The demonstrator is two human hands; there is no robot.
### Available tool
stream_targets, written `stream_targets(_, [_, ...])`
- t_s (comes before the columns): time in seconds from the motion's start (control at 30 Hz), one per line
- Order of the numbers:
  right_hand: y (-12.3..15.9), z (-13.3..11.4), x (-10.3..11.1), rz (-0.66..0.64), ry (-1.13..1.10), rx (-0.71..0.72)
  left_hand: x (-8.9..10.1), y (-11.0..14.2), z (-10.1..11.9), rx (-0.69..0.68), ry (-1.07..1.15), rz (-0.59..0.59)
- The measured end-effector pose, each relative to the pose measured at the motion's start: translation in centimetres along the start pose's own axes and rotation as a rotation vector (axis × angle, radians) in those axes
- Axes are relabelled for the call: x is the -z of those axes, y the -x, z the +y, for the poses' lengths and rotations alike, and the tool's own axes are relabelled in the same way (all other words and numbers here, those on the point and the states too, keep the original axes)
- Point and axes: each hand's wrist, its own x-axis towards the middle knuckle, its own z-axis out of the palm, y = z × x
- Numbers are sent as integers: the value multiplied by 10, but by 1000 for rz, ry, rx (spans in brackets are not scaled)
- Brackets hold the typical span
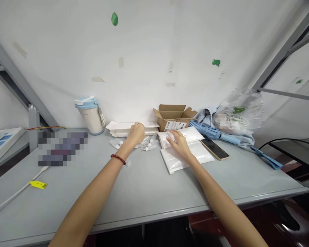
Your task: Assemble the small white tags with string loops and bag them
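Observation:
My left hand (137, 133), a dark red bead bracelet on its wrist, is closed at the front of a stack of white padded mailers (118, 128). Whatever its curled fingers may hold is hidden. Several small translucent plastic pieces (149, 144) lie on the table around that hand. Over to the right, my right hand (179, 143) rests on a white bubble mailer (194, 134), thumb and fingers apart. Another bubble mailer (171, 161) lies partly beneath it, nearer the table's front.
Behind the mailers stands an open cardboard box (171, 120). A blue-lidded cup (90, 118) is at the back left. On the right are a phone (215, 148), a folded blue umbrella (229, 138) and a clear plastic bag (242, 113). A white cable (11, 197) crosses the left side.

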Motion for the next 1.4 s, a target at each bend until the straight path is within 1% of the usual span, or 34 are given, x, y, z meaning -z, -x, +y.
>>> stream_targets(0.2, [5, -7, -3, -49, 53, -16, 2, 3, 0, -15, -65, 8])
stream_targets(0.43, [6, -10, -3, -65, 122, -5, 2, 0, -8, 130, 15, 98])
stream_targets(0.53, [6, -9, -3, -66, 99, -5, 1, -1, -11, 159, 50, 122])
stream_targets(0.67, [7, -11, -3, -76, 88, 0, 1, -1, -12, 164, 69, 123])
stream_targets(0.77, [7, -13, -2, -83, 118, -4, 1, 0, -13, 127, 31, 97])
stream_targets(0.93, [7, -15, 0, -104, 120, -19, -1, 5, -14, 80, -113, 11])
stream_targets(1.03, [7, -14, -1, -106, 112, -22, 3, 7, -13, 42, -162, 8])
stream_targets(1.1, [7, -13, -1, -102, 122, -15, 10, 9, -11, -9, -175, 35])
stream_targets(1.2, [8, -16, -2, -68, 143, 22, 20, 19, -5, -93, -202, 109])
stream_targets(1.3, [9, -25, 0, 32, 176, 103, 24, 37, 0, -170, -252, 194])
stream_targets(1.4, [10, -39, 4, 145, 224, 208, 20, 57, 6, -260, -251, 244])
